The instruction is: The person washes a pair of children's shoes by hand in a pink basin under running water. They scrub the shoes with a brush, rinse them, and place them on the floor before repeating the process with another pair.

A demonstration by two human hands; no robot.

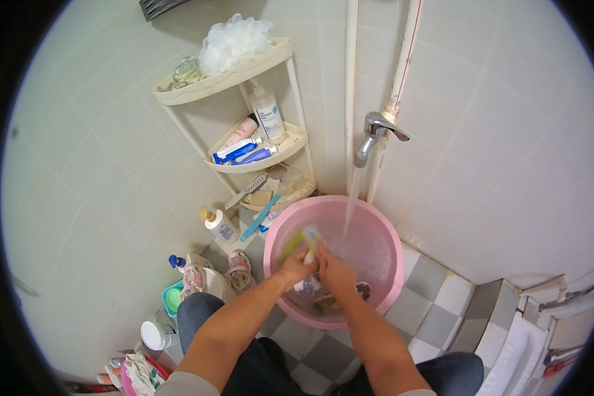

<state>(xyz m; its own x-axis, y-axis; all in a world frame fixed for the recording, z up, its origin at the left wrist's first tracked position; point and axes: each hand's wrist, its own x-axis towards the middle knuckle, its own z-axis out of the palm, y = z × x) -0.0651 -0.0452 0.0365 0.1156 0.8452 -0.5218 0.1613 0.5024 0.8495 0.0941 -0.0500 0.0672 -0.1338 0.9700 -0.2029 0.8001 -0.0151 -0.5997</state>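
Observation:
Both my hands are inside the pink basin (pixel 398 264), close together over the water. My left hand (pixel 298 269) is closed, with a bit of something whitish showing at its fingers. Beside it, my right hand (pixel 335 269) is also closed, its fingertips against the same spot. Just beyond the fingers shows a yellow-green and whitish item (pixel 293 243), blurred, its kind unclear. Below my hands, a pale item (pixel 306 285) and a dark, patterned item (pixel 363 290) lie in the water, partly hidden by my wrists. Water (pixel 351 211) runs from the tap (pixel 373 135) into the basin.
A cream corner shelf (pixel 224 84) holds a white bath puff (pixel 235 43), a pump bottle (pixel 268 115) and tubes. A lotion bottle (pixel 220 226), a blue-handled brush (pixel 261 218) and pink sandals (pixel 240 271) stand left of the basin. Checkered tiles (pixel 435 323) lie right.

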